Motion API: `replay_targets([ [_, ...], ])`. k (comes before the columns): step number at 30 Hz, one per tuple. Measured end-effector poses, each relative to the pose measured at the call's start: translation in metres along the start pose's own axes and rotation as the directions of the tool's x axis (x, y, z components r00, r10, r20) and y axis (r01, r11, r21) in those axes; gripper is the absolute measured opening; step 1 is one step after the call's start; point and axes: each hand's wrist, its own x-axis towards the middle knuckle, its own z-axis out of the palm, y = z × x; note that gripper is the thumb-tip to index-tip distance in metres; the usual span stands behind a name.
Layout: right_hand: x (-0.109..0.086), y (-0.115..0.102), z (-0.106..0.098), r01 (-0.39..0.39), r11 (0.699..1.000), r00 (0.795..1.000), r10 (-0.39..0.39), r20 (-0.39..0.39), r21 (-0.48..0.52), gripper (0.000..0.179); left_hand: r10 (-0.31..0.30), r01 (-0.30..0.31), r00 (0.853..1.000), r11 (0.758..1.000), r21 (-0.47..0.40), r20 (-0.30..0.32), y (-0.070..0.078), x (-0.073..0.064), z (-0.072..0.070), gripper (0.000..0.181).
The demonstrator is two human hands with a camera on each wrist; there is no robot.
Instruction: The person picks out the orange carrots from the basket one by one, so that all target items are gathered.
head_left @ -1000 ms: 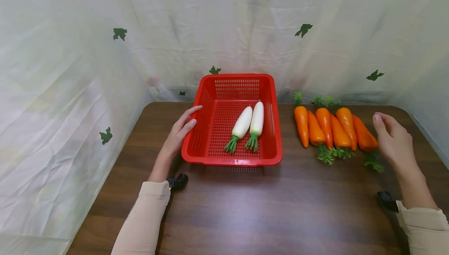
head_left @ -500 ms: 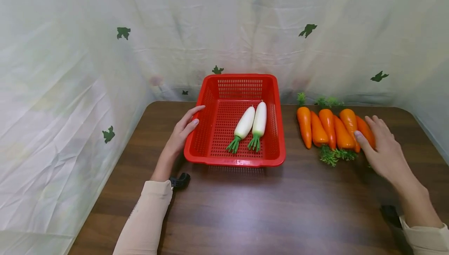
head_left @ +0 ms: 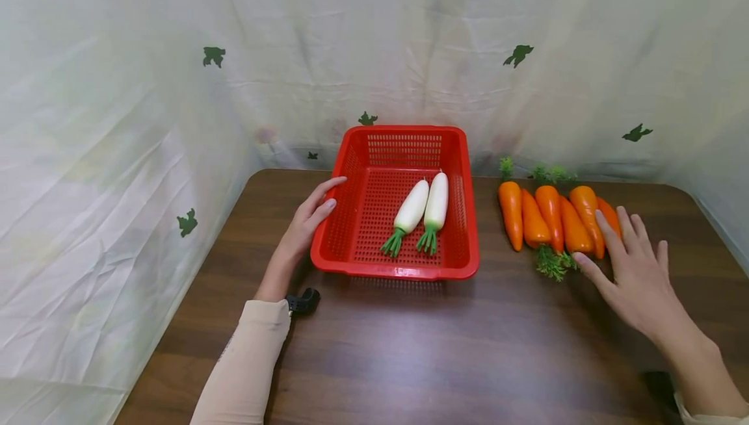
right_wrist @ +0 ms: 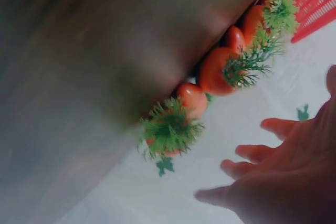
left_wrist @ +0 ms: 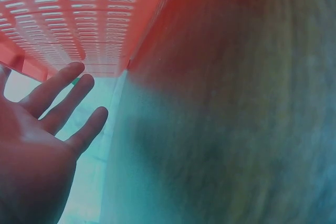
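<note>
In the head view a red plastic basket [head_left: 394, 271] holds two white radishes [head_left: 412, 206] with green stems. My left hand [head_left: 304, 220] rests at the basket's left rim. The left wrist view shows that hand's fingers [left_wrist: 86, 129] straight and spread beside the slotted wall. To the right lies a row of several orange carrots [head_left: 549, 214] with leafy green tops. Over the right end of the row my right hand [head_left: 638, 275] spreads its fingers, partly hiding the last carrot [head_left: 608, 216]. In the right wrist view this hand [right_wrist: 294, 177] appears apart from the carrots and holds nothing.
Everything stands on a dark brown wooden table [head_left: 468, 347]. Behind and to the left hangs a pale cloth [head_left: 409, 41] with green leaf shapes, close to the table's back edge. A black wrist strap [head_left: 303, 301] is on the left wrist.
My right hand has moved left from beside the carrots to over the row's right end, and its fingers have spread. The left hand stays at the basket. The head view has shifted slightly.
</note>
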Motion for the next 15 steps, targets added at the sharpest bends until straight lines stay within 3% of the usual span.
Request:
replay_targets([
  [5, -0.009, -0.005, 0.000, -0.001, 0.995, 1.000, -0.001, -0.024, -0.099, 0.090, 0.003, -0.003, 1.000, 1.000, -0.007, -0.002, -0.002, 0.002, 0.000, 0.050],
  [10, -0.017, -0.008, 0.002, 0.034, 0.994, 0.999, -0.034, -0.003, -0.105, 0.093, -0.002, 0.002, 1.000, 1.000, -0.006, -0.003, -0.003, 0.002, 0.000, 0.049],
  [15, -0.020, -0.009, 0.002, 0.022, 0.992, 1.000, -0.022, 0.001, -0.122, 0.094, -0.029, 0.027, 1.000, 0.996, 0.085, 0.013, 0.003, 0.002, -0.005, 0.051],
])
